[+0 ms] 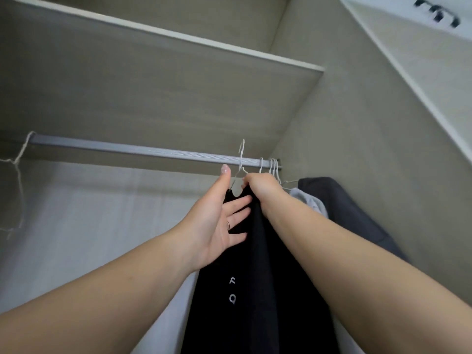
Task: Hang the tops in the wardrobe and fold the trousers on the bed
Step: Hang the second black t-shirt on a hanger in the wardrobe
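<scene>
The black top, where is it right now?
In the head view the black top hangs low and centre on a white hanger held up at the wardrobe rail, between both hands, left of the grey clothes.

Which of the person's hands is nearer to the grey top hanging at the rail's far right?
Right. The right hand grips the black top at its hanger, just left of the grey top. The left hand lies flat on the black top, farther left.
</scene>
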{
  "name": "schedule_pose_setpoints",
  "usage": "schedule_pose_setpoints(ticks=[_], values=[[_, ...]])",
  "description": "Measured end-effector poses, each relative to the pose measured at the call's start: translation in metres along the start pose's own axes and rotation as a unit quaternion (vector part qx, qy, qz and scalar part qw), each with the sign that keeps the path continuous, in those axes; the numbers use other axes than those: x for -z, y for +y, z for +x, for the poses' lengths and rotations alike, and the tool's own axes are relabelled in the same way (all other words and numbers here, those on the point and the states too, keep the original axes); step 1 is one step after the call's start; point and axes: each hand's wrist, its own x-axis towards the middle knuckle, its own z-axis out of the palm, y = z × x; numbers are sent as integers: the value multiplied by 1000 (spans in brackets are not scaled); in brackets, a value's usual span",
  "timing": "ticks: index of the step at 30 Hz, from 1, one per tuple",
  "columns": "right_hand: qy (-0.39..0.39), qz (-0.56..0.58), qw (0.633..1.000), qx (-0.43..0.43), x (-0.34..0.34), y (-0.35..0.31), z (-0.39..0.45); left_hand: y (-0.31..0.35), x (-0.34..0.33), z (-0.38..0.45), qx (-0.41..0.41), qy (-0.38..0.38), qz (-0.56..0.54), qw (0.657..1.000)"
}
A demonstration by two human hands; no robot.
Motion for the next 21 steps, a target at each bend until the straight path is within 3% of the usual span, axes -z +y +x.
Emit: schedule_pose_setpoints(ticks=[5, 14, 18, 21], values=[[4, -59, 998, -19, 0, 4, 23, -3, -2, 10, -1, -10, -15, 1000], [-17, -53, 998, -13, 2, 31, 32, -21, 13, 21, 4, 9, -1, 1000], [-3, -80, 994, 68, 1, 28, 26, -29, 18, 24, -2, 24, -2, 1000], [65, -232, 944, 226, -2, 24, 19, -31, 25, 23, -11, 33, -3, 999]])
